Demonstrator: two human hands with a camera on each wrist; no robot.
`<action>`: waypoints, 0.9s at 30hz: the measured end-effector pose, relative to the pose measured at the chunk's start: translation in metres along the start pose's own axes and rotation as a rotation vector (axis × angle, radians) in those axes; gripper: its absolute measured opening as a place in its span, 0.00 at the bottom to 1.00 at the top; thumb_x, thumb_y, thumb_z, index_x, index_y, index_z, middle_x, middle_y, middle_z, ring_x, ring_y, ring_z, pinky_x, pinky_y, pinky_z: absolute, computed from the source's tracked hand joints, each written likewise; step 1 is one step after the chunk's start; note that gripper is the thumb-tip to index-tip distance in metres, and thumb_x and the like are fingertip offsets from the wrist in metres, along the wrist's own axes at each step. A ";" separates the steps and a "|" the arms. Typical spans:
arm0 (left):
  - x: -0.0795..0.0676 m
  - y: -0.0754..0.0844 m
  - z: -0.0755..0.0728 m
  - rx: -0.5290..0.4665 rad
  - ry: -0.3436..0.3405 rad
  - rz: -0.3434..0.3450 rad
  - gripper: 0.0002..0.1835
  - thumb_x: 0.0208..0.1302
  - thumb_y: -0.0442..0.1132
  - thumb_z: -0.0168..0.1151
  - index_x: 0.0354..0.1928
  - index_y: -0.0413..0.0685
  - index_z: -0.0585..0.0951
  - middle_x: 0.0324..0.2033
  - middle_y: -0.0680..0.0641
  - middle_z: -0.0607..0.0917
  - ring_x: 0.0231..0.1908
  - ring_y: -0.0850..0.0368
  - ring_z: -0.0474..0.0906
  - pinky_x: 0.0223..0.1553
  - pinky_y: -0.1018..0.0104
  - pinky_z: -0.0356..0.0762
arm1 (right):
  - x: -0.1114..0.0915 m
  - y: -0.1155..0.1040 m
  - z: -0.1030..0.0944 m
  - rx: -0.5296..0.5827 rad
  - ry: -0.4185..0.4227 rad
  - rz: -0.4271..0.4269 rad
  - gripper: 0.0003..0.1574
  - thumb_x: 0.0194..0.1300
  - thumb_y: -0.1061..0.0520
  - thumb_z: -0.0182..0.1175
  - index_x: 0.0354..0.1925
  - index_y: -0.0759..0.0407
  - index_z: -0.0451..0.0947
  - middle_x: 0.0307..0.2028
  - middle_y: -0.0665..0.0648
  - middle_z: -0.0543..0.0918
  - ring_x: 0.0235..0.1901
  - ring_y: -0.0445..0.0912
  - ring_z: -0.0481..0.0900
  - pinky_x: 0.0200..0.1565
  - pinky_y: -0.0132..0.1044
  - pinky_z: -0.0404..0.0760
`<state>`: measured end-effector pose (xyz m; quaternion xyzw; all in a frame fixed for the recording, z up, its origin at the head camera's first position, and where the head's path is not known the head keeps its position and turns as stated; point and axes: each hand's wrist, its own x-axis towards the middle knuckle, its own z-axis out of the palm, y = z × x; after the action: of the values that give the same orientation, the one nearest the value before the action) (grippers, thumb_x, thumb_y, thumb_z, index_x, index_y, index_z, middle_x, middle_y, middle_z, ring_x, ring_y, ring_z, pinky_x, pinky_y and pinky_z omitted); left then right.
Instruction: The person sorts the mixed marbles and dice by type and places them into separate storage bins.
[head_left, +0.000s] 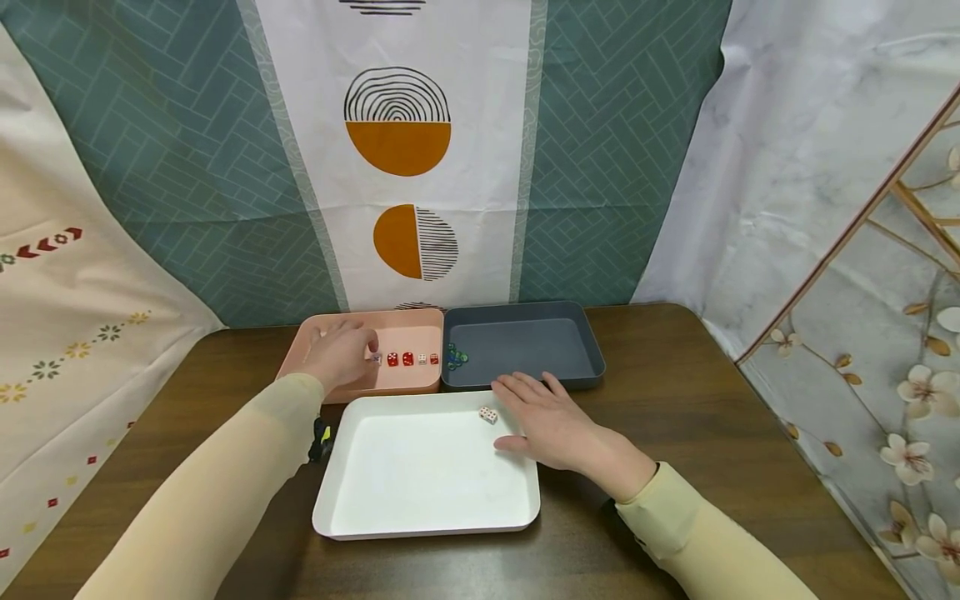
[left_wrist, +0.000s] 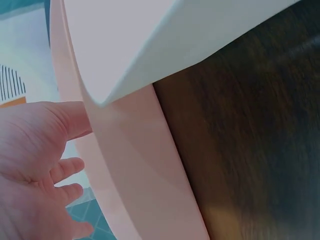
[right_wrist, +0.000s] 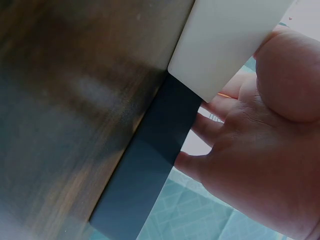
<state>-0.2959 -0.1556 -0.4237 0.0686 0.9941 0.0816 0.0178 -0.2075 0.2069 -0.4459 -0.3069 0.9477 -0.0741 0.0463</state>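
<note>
My left hand (head_left: pixel 341 354) reaches down into the pink tray (head_left: pixel 408 321), where its thumb and a finger pinch a small pale die (head_left: pixel 377 358) at the left end of a row. Red dice (head_left: pixel 401 359) and a white die (head_left: pixel 422 359) continue that row to the right. In the left wrist view the other fingers (left_wrist: pixel 67 170) are bent loosely, while the thumb side is partly hidden by the tray wall. My right hand (head_left: pixel 543 425) is spread with straight fingers over the right edge of the white tray (head_left: pixel 420 525), beside two white dice (head_left: pixel 488 414).
A dark grey tray (head_left: pixel 525 333) adjoins the pink one and holds several small green and blue dice (head_left: pixel 456 357) at its left side. A black item with a yellow-green part (head_left: pixel 321 440) lies left of the white tray. Patterned cloth (head_left: pixel 480 167) hangs behind the wooden table (head_left: pixel 660 400).
</note>
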 end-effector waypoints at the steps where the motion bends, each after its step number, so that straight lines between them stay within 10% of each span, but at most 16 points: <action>1: -0.001 -0.001 -0.002 0.005 -0.002 0.000 0.10 0.73 0.41 0.73 0.52 0.49 0.88 0.63 0.37 0.82 0.71 0.32 0.67 0.75 0.17 0.40 | 0.000 0.000 0.000 0.001 -0.001 0.001 0.55 0.77 0.33 0.67 0.88 0.54 0.59 0.86 0.56 0.62 0.86 0.56 0.55 0.82 0.65 0.48; 27: -0.045 0.022 -0.041 0.116 0.129 0.194 0.13 0.72 0.48 0.67 0.51 0.51 0.90 0.71 0.38 0.79 0.77 0.29 0.65 0.73 0.25 0.59 | 0.000 -0.001 -0.001 0.013 0.004 -0.004 0.55 0.77 0.34 0.68 0.87 0.55 0.60 0.85 0.57 0.63 0.85 0.58 0.56 0.82 0.66 0.48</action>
<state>-0.2499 -0.1470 -0.3788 0.1598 0.9850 0.0297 -0.0582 -0.2068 0.2063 -0.4450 -0.3082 0.9467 -0.0807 0.0464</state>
